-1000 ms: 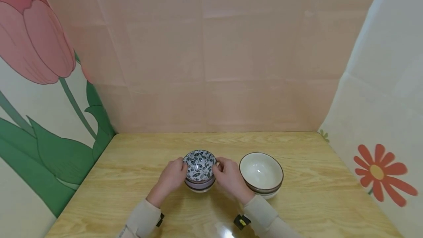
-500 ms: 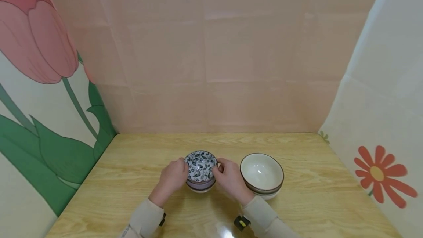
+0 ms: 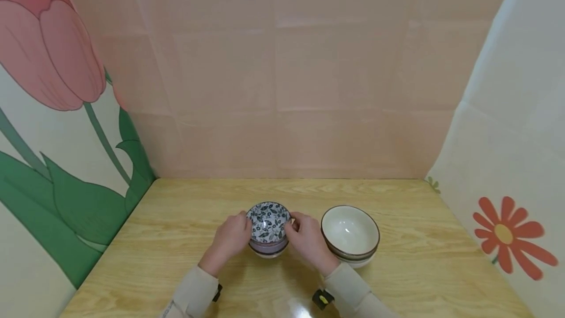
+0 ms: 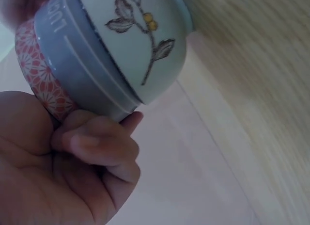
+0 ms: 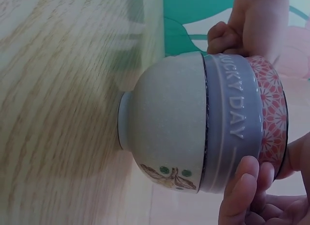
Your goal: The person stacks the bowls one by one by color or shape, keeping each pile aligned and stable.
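In the head view, a bowl with a dark leaf-and-flower pattern inside tops a stack on the table. Its outside, red and white, shows in both wrist views. Nested under it is a grey-blue bowl with raised "LUCKY DAY" lettering, and lowest stands a pale bowl with a painted sprig, its foot on the tabletop. My left hand pinches the top bowl's rim on the left. Opposite it, my right hand pinches the rim on the right, with fingers also against the grey-blue bowl.
Close to my right hand stands a second stack of larger bowls, a cream one with a brown rim uppermost. Both stacks are on a wood-grain table. A pink sheet hangs behind, with flower-printed sheets at both sides.
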`<state>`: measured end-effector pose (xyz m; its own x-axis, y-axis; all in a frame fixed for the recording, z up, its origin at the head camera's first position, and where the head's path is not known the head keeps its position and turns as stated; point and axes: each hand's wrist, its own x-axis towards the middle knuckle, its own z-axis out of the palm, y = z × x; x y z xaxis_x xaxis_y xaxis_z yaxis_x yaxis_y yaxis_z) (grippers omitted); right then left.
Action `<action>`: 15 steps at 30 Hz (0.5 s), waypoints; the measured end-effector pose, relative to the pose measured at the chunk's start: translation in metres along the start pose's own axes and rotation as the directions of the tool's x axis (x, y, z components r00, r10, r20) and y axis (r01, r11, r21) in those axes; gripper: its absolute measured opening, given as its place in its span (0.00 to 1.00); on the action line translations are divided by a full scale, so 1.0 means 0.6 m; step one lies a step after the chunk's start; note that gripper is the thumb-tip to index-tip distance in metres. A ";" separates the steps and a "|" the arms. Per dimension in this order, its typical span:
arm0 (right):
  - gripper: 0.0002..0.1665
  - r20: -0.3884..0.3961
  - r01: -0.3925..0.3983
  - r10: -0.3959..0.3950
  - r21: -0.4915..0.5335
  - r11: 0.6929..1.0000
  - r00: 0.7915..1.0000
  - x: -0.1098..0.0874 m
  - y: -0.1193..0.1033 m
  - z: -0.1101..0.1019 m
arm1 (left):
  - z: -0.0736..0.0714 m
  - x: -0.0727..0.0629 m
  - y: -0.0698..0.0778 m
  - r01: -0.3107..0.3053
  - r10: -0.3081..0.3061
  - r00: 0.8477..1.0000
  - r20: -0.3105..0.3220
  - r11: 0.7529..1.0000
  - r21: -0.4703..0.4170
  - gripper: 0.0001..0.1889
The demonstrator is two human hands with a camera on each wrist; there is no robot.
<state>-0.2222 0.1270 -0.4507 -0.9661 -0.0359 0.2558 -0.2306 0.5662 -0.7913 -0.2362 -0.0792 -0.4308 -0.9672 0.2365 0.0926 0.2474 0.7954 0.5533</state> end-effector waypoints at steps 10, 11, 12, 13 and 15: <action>0.18 -0.029 0.016 -0.016 0.010 1.000 0.999 -0.003 0.004 0.006 | -0.004 0.006 0.004 0.046 -0.047 0.995 0.093 0.999 0.015 0.23; 0.18 -0.030 0.019 -0.019 0.008 1.000 0.999 -0.003 0.005 0.007 | -0.004 0.006 0.004 0.044 -0.045 0.995 0.094 0.999 0.018 0.23; 0.18 -0.032 0.020 -0.020 0.007 1.000 0.999 -0.002 0.006 0.007 | -0.004 0.007 0.004 0.040 -0.042 0.995 0.094 0.999 0.021 0.23; 0.18 -0.033 0.022 -0.022 0.005 1.000 0.999 -0.002 0.006 0.007 | -0.004 0.007 0.004 0.036 -0.037 0.995 0.095 0.999 0.021 0.22; 0.19 -0.033 0.021 -0.021 0.006 1.000 0.999 0.000 0.007 0.007 | -0.005 0.008 0.003 0.027 -0.029 0.995 0.098 0.999 0.022 0.21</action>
<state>-0.2234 0.1261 -0.4564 -0.9567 -0.0210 0.2905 -0.2519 0.5605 -0.7889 -0.2403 -0.0782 -0.4270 -0.9638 0.2666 -0.0051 0.2221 0.8134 0.5376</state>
